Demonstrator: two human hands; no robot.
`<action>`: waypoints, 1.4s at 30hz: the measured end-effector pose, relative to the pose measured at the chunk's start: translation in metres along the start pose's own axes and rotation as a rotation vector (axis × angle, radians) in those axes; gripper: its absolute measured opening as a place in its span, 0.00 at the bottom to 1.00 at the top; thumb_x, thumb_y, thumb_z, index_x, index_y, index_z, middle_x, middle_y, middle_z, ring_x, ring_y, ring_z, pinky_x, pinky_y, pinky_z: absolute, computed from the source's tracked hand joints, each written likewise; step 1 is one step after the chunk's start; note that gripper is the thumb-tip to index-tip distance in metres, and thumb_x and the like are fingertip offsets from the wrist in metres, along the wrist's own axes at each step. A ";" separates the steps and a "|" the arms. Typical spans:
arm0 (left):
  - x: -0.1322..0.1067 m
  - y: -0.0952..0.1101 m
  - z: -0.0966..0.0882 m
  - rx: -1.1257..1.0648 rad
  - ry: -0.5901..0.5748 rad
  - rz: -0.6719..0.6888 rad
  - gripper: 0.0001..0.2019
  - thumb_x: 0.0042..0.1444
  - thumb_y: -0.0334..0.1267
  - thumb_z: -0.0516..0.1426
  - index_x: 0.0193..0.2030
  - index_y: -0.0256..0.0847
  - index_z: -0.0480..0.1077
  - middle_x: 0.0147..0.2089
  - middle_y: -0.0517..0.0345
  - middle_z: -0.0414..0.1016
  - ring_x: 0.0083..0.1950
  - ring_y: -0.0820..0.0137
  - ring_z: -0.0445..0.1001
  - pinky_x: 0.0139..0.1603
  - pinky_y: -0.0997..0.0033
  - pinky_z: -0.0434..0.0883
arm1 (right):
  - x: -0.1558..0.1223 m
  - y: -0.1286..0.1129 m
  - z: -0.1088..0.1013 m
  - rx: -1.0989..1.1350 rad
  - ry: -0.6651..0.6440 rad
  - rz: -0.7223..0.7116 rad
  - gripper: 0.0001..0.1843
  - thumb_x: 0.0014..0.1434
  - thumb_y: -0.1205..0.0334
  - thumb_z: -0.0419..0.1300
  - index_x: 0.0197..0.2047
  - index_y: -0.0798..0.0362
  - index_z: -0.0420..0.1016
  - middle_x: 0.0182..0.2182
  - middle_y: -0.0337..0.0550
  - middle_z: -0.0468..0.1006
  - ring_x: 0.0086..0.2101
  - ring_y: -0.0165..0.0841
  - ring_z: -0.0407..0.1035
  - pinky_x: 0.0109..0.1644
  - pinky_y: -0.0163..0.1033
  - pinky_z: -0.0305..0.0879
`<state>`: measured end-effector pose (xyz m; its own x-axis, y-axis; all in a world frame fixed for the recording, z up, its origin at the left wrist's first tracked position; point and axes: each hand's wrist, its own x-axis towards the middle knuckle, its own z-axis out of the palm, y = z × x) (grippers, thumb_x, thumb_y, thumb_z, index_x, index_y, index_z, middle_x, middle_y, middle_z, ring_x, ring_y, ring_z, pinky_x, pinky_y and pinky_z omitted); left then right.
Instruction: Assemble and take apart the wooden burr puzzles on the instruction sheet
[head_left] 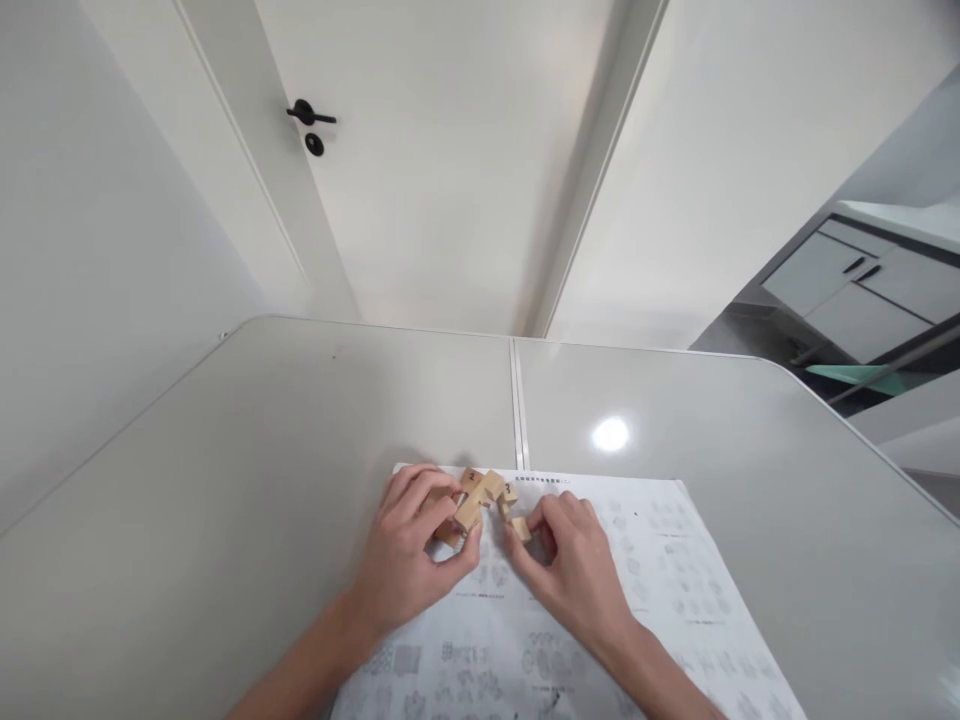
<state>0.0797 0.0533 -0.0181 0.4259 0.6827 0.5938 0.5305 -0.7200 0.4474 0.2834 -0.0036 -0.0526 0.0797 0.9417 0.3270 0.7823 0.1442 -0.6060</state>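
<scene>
Over the printed sheet (660,560), my left hand (412,540) is closed around several notched wooden puzzle blocks (471,508), its thumb against their lower edge. One of these blocks bears a dark number. In my right hand (574,550), thumb and forefinger pinch a smaller pale wooden puzzle piece (519,527), which carries a dark mark like a "3" at its upper end. The two sets of wood sit close together; whether they touch I cannot tell. My left fingers hide part of the blocks.
The sheet, covered in small grey diagrams, lies on a glossy pale table (247,480) with a seam (517,400) down its middle. Beyond the far edge stands a white door (442,170) with a black handle (311,113). White cabinets (862,290) show at the right.
</scene>
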 end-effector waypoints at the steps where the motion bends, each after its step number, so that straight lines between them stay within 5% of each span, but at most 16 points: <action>1: 0.000 0.000 0.000 -0.004 -0.003 0.005 0.13 0.57 0.29 0.62 0.26 0.43 0.64 0.44 0.55 0.79 0.51 0.59 0.75 0.53 0.56 0.74 | 0.000 -0.001 -0.001 0.043 -0.029 -0.015 0.17 0.67 0.52 0.62 0.30 0.48 0.63 0.23 0.37 0.66 0.28 0.37 0.61 0.36 0.42 0.59; 5: 0.000 0.001 -0.002 -0.033 -0.022 0.049 0.10 0.56 0.29 0.63 0.29 0.43 0.66 0.44 0.54 0.79 0.52 0.59 0.75 0.54 0.56 0.74 | 0.003 -0.003 -0.008 0.353 -0.111 0.080 0.13 0.72 0.48 0.57 0.43 0.49 0.74 0.28 0.39 0.71 0.31 0.37 0.66 0.36 0.41 0.63; 8: -0.001 0.002 -0.002 -0.042 -0.069 0.124 0.06 0.56 0.30 0.63 0.34 0.44 0.70 0.45 0.53 0.78 0.53 0.58 0.76 0.56 0.55 0.74 | 0.006 -0.001 -0.011 0.620 -0.184 0.170 0.17 0.73 0.47 0.56 0.54 0.50 0.74 0.31 0.39 0.72 0.30 0.34 0.67 0.35 0.39 0.65; 14: -0.002 0.003 -0.003 -0.006 -0.172 0.172 0.05 0.60 0.33 0.63 0.41 0.45 0.73 0.51 0.52 0.80 0.58 0.56 0.75 0.60 0.53 0.73 | 0.009 0.000 -0.014 0.808 -0.263 0.230 0.18 0.71 0.44 0.59 0.46 0.51 0.76 0.34 0.42 0.76 0.34 0.35 0.69 0.37 0.38 0.66; 21: -0.004 0.001 -0.002 0.023 -0.313 0.179 0.21 0.65 0.34 0.60 0.64 0.45 0.68 0.61 0.51 0.79 0.67 0.55 0.71 0.66 0.53 0.69 | 0.019 0.005 -0.023 0.583 -0.024 0.368 0.25 0.72 0.39 0.51 0.44 0.51 0.78 0.33 0.43 0.77 0.34 0.37 0.70 0.39 0.39 0.67; 28: -0.005 0.002 -0.001 0.058 -0.306 0.200 0.15 0.67 0.29 0.55 0.58 0.44 0.70 0.57 0.49 0.80 0.64 0.57 0.74 0.60 0.57 0.70 | 0.017 0.010 -0.018 0.388 -0.089 0.275 0.25 0.75 0.43 0.46 0.35 0.50 0.72 0.24 0.37 0.69 0.26 0.34 0.63 0.31 0.38 0.59; 36: -0.007 0.002 0.000 0.058 -0.259 0.165 0.15 0.67 0.29 0.55 0.59 0.43 0.70 0.54 0.48 0.80 0.60 0.58 0.76 0.60 0.58 0.72 | 0.015 0.009 -0.014 0.276 -0.144 0.114 0.19 0.76 0.49 0.49 0.42 0.48 0.76 0.35 0.45 0.81 0.37 0.41 0.75 0.41 0.42 0.67; 42: -0.008 -0.002 0.003 0.053 -0.144 0.120 0.15 0.67 0.27 0.55 0.58 0.43 0.68 0.54 0.48 0.79 0.59 0.59 0.76 0.60 0.59 0.73 | 0.013 0.011 -0.013 0.299 -0.143 0.141 0.17 0.75 0.50 0.51 0.48 0.49 0.77 0.38 0.47 0.83 0.38 0.42 0.77 0.42 0.43 0.69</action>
<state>0.0774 0.0494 -0.0257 0.5865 0.6061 0.5373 0.5058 -0.7921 0.3416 0.3007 0.0066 -0.0456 0.0703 0.9886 0.1333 0.5527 0.0727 -0.8302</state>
